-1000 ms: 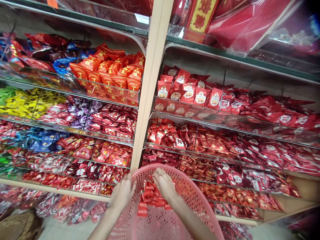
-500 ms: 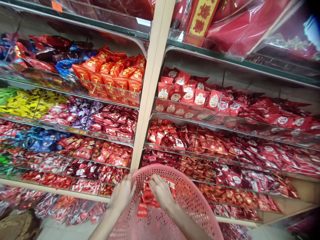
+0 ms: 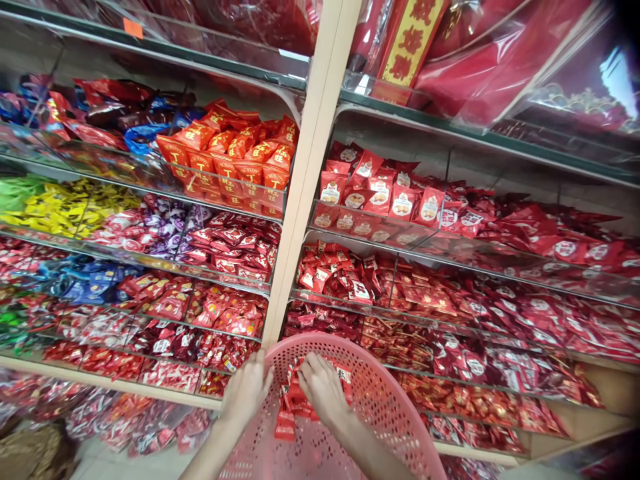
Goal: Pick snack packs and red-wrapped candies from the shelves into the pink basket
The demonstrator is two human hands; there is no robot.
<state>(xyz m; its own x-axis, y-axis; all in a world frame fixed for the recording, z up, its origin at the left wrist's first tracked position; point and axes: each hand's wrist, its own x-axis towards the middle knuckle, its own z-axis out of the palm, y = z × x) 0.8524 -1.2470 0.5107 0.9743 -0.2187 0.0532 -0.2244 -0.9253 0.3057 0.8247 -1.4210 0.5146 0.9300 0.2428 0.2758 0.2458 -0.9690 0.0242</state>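
Below the shelves is a pink perforated plastic basket [image 3: 400,407], tilted toward me. My left hand [image 3: 246,387] is closed around its left rim, the fingertips partly hidden behind the edge. Inside the basket, my right hand [image 3: 320,387] has its fingers curled down over a small heap of red candy packets [image 3: 286,423]. Some packets carry white labels with black characters. The hand covers the middle of the heap, so the exact packets under the fingertips are hidden.
A wooden upright [image 3: 303,193] divides the glass-fronted shelves. Orange-red snack bags [image 3: 230,157] fill a left shelf, and red biscuit packets [image 3: 380,190] stand on the right. Bagged sweets [image 3: 140,413] lie beneath the bottom shelf. A brown round object [image 3: 33,450] is at lower left.
The view has shifted slightly, so the upper shelves appear a little lower and to the right. My left hand keeps its hold on the rim; my right hand stays over the packets.
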